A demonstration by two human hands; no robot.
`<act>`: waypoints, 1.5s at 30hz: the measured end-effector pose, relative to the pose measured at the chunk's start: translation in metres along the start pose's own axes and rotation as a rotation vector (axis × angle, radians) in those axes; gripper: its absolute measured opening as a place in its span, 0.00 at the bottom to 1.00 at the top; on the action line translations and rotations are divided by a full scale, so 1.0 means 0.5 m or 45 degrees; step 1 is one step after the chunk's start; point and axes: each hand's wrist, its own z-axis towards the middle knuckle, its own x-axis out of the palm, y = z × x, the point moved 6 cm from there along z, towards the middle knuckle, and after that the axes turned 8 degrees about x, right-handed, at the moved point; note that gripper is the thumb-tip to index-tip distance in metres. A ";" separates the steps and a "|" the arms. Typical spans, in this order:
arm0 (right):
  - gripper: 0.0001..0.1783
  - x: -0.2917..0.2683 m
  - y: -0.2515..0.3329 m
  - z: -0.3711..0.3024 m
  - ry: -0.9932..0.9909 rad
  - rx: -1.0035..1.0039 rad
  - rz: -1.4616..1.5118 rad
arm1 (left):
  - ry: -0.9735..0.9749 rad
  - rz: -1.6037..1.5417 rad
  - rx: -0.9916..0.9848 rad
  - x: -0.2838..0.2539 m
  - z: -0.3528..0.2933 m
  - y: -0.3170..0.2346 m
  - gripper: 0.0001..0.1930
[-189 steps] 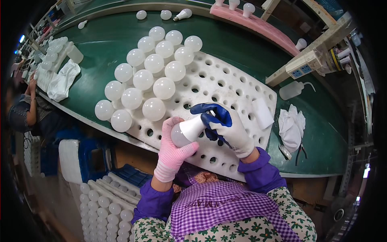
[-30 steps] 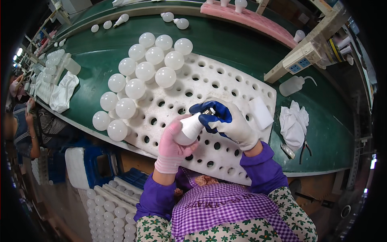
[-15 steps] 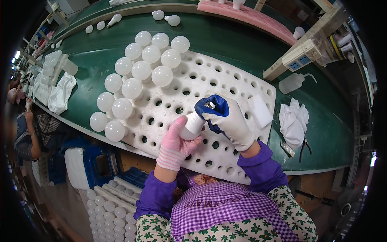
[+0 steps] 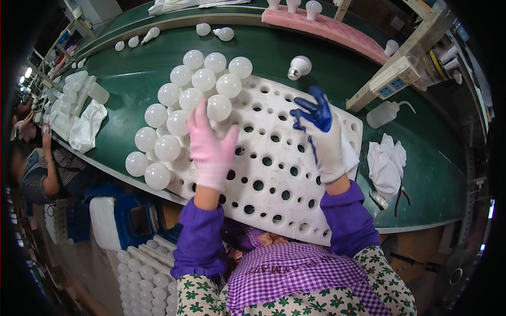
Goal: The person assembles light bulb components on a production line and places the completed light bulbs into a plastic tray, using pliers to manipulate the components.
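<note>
My left hand (image 4: 210,150), in a pink glove, reaches over the white perforated foam board (image 4: 263,200) with fingers stretched and thumb apart. It holds nothing, and its fingertips are beside a round white bulb (image 4: 219,108); whether they touch cannot be made out. Several such bulbs stand globe-up in rows on the board's left part. My right hand (image 4: 322,137), in a white glove with blue-coated fingers, is open above the board's right side. Just beyond it, a white light bulb (image 4: 301,66) with a metal screw base lies on the green work surface (image 4: 269,50).
A white foam block (image 4: 349,152), a white cloth (image 4: 387,166), pliers (image 4: 401,199) and a squeeze bottle (image 4: 383,114) lie to the right. A pink foam strip (image 4: 337,29) with bulbs runs along the back. A post with sockets (image 4: 391,81) rises at right. Another person (image 4: 42,168) sits at far left.
The light bulb that both hands held has been let go and now lies on the green surface beyond the board. My left hand has moved up and left toward the round bulbs; my right has opened.
</note>
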 end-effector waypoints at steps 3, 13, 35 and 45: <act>0.25 0.057 -0.035 -0.034 0.321 0.231 -0.118 | 0.285 0.006 0.066 0.033 0.067 0.044 0.40; 0.20 0.105 -0.058 -0.081 0.661 0.601 0.277 | 0.067 -1.343 -0.297 -0.011 -0.113 -0.029 0.39; 0.21 0.123 0.007 -0.110 0.791 0.344 -0.294 | 0.735 -2.899 -1.468 0.072 -0.255 -0.044 0.35; 0.17 0.096 -0.011 -0.101 0.644 0.473 -0.053 | 0.156 -1.346 -0.261 -0.002 -0.177 -0.055 0.41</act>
